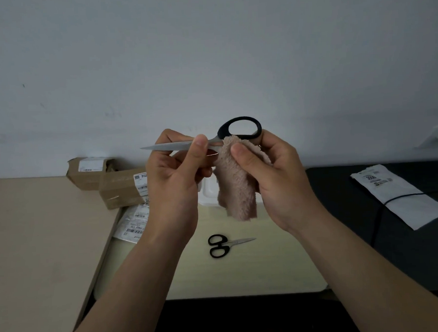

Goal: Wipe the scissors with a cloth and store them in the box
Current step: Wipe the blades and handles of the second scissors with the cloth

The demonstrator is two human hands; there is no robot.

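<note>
Left hand [172,173] pinches the raised scissors [172,146] by the blade; right hand [271,170] grips the cloth [237,190] against their handle. Cloth half hides the box [208,193]; small scissors [220,245] at 6 o'clock, cardboard boxes [120,188] at 9.

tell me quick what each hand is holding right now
Left hand: pinches the large scissors by the blades.
Right hand: grips the cloth against the scissors' handle.

small scissors [226,244] lie on the table [281,264] before you; cardboard boxes [120,188] behind-left, flat packet [402,197] to your right.

"3096" on white slip [405,199]
</note>
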